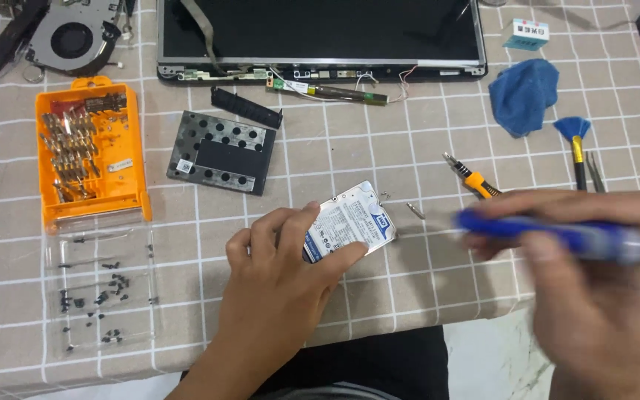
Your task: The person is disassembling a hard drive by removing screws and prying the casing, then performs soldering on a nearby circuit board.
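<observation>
Fingers of our left hand (279, 274) close around the hard drive (351, 220), pinning it flat on the checked tablecloth (438, 289) near the front edge, likely so it cannot slide. We see its label face up and its long axis running diagonally, from near-left under our palm to far-right. Our right hand (594, 274) grips a blue-handled screwdriver (550, 235), blurred, lying roughly crosswise with its tip toward the drive. A loose bit (415, 210) lies just beside the drive.
</observation>
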